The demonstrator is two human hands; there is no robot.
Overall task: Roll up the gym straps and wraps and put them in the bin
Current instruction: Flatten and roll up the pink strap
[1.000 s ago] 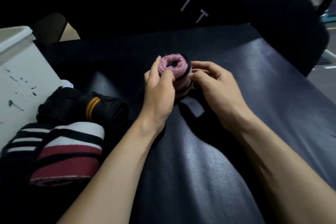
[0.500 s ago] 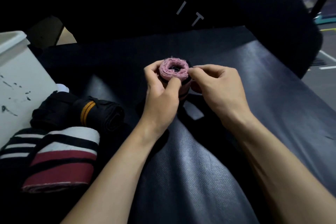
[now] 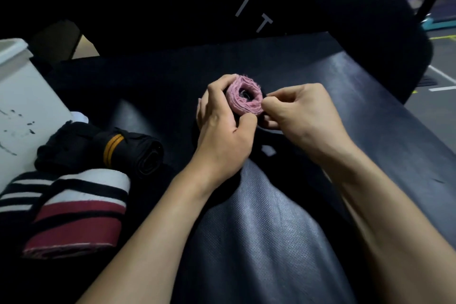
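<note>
At centre, we are gripping the nearly wound pink wrap (image 3: 244, 96) in both hands; left wraps (image 3: 81, 207) are waiting outside the bin (image 3: 22, 96).

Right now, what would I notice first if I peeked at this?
The pink roll in the middle, held up by both hands: left hand, right hand. Then the striped red, white and black wrap at lower left, beside a white bin.
</note>
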